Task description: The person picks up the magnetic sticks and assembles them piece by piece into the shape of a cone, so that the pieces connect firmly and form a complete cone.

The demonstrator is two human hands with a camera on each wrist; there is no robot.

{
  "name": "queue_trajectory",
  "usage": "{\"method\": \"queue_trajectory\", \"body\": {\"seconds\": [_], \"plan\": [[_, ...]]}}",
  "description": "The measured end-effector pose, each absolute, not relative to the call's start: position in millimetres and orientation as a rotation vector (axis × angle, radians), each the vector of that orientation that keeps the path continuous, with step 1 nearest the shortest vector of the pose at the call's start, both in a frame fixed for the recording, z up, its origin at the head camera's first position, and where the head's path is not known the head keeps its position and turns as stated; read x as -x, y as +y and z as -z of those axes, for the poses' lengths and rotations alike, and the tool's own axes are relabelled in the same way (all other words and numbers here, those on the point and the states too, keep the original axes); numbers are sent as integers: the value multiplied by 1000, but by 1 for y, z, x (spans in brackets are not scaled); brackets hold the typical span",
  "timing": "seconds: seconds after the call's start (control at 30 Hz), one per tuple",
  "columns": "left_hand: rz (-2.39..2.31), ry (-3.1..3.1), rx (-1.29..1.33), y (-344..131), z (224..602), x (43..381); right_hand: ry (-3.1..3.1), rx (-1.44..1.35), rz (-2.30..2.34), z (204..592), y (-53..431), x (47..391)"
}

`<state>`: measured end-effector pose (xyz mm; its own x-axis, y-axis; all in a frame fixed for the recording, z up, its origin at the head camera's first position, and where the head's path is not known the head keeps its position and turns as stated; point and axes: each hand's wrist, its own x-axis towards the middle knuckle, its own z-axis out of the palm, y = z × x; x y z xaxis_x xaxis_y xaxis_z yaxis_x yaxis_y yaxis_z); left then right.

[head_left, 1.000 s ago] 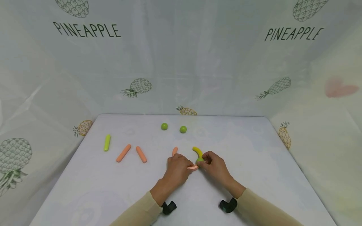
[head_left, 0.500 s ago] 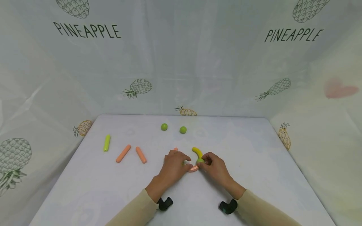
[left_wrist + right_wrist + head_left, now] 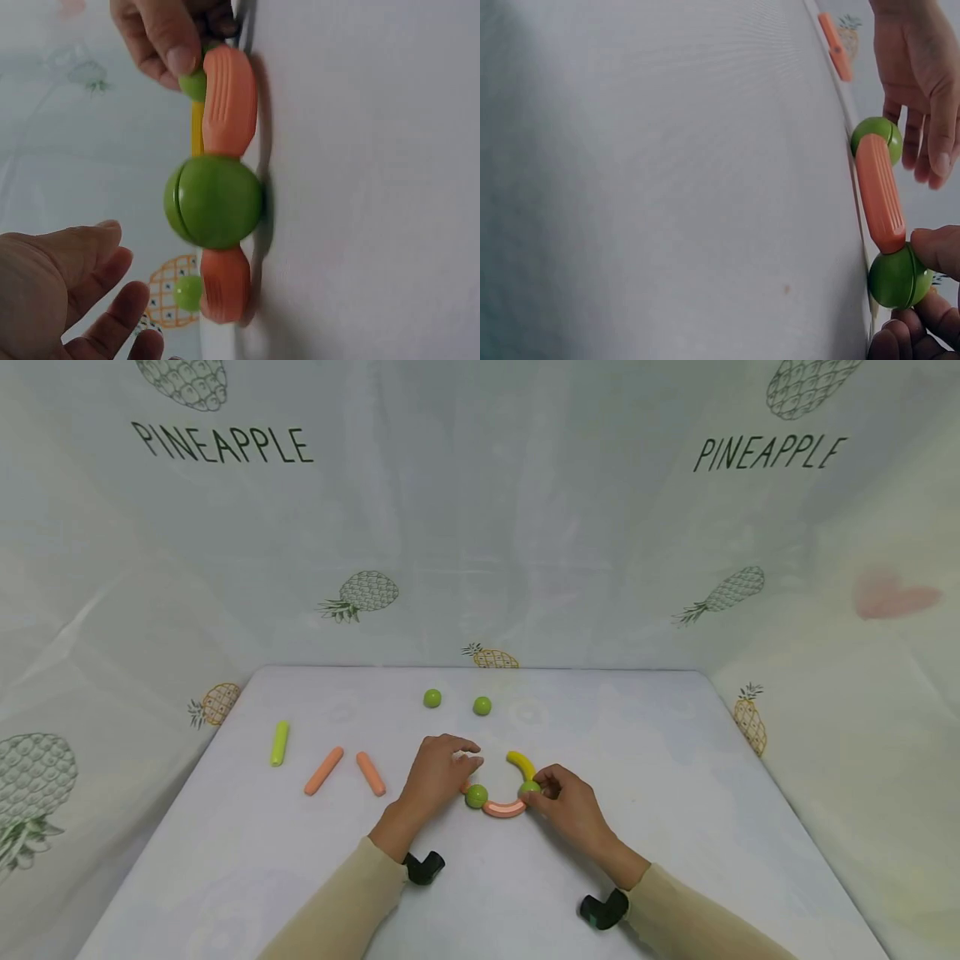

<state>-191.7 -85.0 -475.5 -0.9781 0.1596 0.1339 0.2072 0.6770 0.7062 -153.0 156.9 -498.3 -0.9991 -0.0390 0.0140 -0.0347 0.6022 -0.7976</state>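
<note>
In the head view a chain of toy pieces lies on the table: a yellow curved piece [image 3: 521, 764], a green ball [image 3: 530, 787], an orange curved piece [image 3: 504, 809], another green ball [image 3: 476, 796] and a second orange curved piece [image 3: 225, 286], mostly hidden behind the left hand in the head view. My right hand [image 3: 572, 802] pinches the ball between the yellow and orange pieces, thumb on its near side. My left hand [image 3: 437, 774] hovers just beyond the other ball, fingers spread and holding nothing.
Two loose green balls, one of them [image 3: 432, 698] further left, lie near the table's [image 3: 675, 860] back edge. Two straight orange sticks, including one [image 3: 324, 771] tilted right, and a lime-green stick [image 3: 280, 743] lie on the left. A pineapple-print sheet [image 3: 480, 527] hangs behind.
My left hand has let go of the joined pieces and drawn back to the left, uncovering the left green ball. My right hand keeps its grip in nearly the same place.
</note>
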Motion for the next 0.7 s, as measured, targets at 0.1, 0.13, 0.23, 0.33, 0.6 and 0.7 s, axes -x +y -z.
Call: {"method": "queue_trajectory", "body": {"seconds": [0.1,0.13,0.23,0.33,0.6,0.7], "plan": [[1243,-2806,247,-90,477,199,2806,65,1407,499,158,153],[1248,-2800,240,-91,477,201,2806,66,1410,500,159,153],[1257,-2787,220,-94,478,205,2803,72,1420,500,160,152],[1271,-2776,189,-97,480,210,2806,76,1418,500,161,151],[1365,-2650,28,-113,472,244,2797,65,1427,501,161,151],[1435,-2557,-14,-120,470,260,2800,63,1429,502,161,151]]}}
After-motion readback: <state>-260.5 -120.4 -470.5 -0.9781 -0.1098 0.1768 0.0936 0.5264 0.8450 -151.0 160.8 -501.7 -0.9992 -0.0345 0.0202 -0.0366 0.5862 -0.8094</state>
